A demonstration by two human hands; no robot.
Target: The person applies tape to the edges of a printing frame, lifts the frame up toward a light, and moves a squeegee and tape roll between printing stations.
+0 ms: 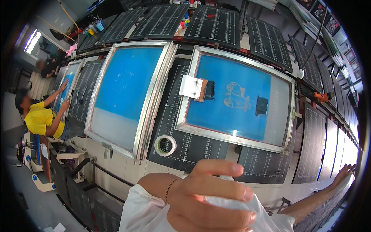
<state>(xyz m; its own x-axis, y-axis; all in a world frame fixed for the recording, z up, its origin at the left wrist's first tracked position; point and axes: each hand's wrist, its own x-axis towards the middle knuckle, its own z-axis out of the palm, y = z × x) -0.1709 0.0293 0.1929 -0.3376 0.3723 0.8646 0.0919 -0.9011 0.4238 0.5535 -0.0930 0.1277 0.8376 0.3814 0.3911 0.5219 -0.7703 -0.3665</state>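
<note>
Left fingers (pixel 222 187) spread, with room before edge of screen frame (pixel 232 138); right fingers (pixel 345 171), cannot tell

Left hand (pixel 216 193): fingers apart, slightly bent, above white clothing (pixel 141 208); cord bracelet (pixel 169 191) at wrist.
Right hand (pixel 343 173): at far right edge; grip unclear.
Right-hand blue screen (pixel 220 114), metal-framed: scooter drawing (pixel 236 98), black patch (pixel 261 106), white card (pixel 189 86) over left rim.
Tape roll (pixel 173 145): on black desk (pixel 164 123), near that frame.
Left-hand blue screen (pixel 127 83): metal-framed.
Co-worker (pixel 40 120): yellow shirt, far left.
</note>
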